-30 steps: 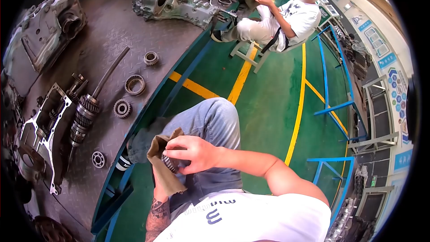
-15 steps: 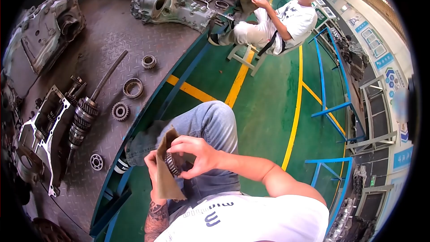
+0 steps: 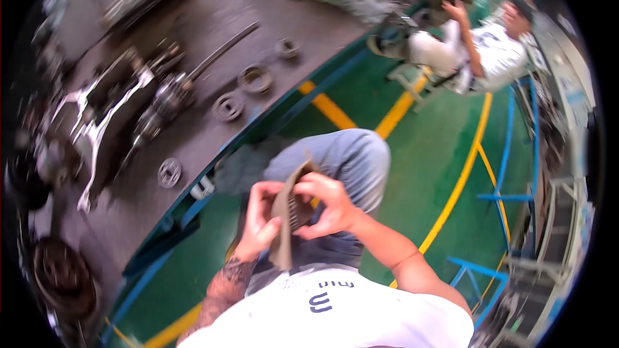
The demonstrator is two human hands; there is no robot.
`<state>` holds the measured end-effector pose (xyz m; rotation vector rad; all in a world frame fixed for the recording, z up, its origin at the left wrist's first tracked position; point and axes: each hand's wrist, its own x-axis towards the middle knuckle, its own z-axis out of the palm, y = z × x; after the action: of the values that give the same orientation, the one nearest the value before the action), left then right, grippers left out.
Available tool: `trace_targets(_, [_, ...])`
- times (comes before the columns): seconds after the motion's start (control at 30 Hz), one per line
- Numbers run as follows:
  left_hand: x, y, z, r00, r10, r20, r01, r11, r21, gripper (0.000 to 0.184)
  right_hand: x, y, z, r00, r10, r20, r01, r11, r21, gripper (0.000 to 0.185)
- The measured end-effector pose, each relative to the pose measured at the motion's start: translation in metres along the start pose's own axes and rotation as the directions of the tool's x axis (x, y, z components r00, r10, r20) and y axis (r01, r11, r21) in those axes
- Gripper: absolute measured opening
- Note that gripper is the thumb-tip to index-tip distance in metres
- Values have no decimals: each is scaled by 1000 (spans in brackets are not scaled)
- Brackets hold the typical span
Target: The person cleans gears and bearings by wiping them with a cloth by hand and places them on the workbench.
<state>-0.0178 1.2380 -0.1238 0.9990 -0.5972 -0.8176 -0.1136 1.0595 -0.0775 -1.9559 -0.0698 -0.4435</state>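
Over my lap, my left hand (image 3: 260,219) grips a brown cloth (image 3: 282,225) from its left side, thumb and fingers pressed on it. A toothed metal gear (image 3: 294,211) sits against the right face of the cloth. My right hand (image 3: 327,205) curls round the gear from the other side, thumb below and fingers above. Part of the gear is hidden by the cloth and fingers. The frame is blurred by motion.
The metal table (image 3: 193,0) at the left bears a gear shaft (image 3: 164,106), rings (image 3: 255,79), a bearing (image 3: 169,173) and housings. A seated person (image 3: 496,51) holds a cloth at the upper right. Blue frames stand at the right.
The view has turned, so the table and the seated person appear shifted right. My left hand, earlier partly behind the cloth, now shows more fully, and the cloth stands more edge-on.
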Motion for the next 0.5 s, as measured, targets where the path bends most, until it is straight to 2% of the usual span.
trace_targets(0.13, [-2, 2, 3, 1000, -18, 1, 17, 998, 64, 59, -1, 3, 4, 1000, 8, -5, -8, 999, -41, 66])
trace_targets(0.23, [-3, -8, 8, 998, 44, -46, -45, 999, -24, 54, 2, -3, 9, 999, -38, 11, 39, 994, -106, 65])
trace_targets(0.27, [-2, -13, 5, 996, 78, -34, -76, 995, 62, 50, 0, -2, 8, 999, -11, 38, 14, 997, -73, 64])
trace_targets(0.3, [-1, -18, 5, 998, 59, -21, -57, 997, 49, 59, 0, 4, 11, 996, -87, 7, 87, 993, -83, 68])
trace_targets(0.37, [2, -8, 5, 999, -24, -43, 30, 988, 150, 55, 3, 4, 11, 990, -137, -15, 133, 977, -164, 69])
trace_targets(0.43, [4, -4, 2, 999, -38, -18, 41, 987, 153, 47, 6, 3, 10, 984, -173, -30, 161, 957, -240, 69])
trace_targets(0.5, [8, -5, -1, 1000, -16, -3, 16, 990, 139, 42, 10, 2, 9, 986, -165, -19, 157, 962, -226, 69])
